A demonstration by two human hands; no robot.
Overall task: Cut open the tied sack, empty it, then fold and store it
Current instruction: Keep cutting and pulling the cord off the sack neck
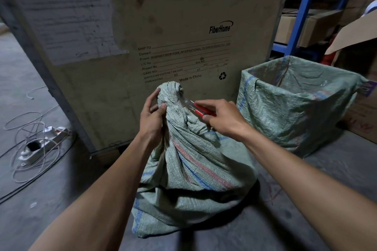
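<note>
A green woven sack (189, 171) with red and blue stripes stands on the concrete floor, its neck twisted and tied shut at the top (172, 91). My left hand (152, 116) grips the neck just below the knot. My right hand (222, 118) holds red-handled cutters (196, 109), whose metal tips touch the right side of the tied neck. What binds the neck is hard to make out.
A large FiberHome crate (142, 36) stands right behind the sack. At the right sits an open green sack (295, 104) lining a box, with cardboard boxes and a blue rack (302, 16) behind. White cables and a power strip (47, 140) lie on the floor at left.
</note>
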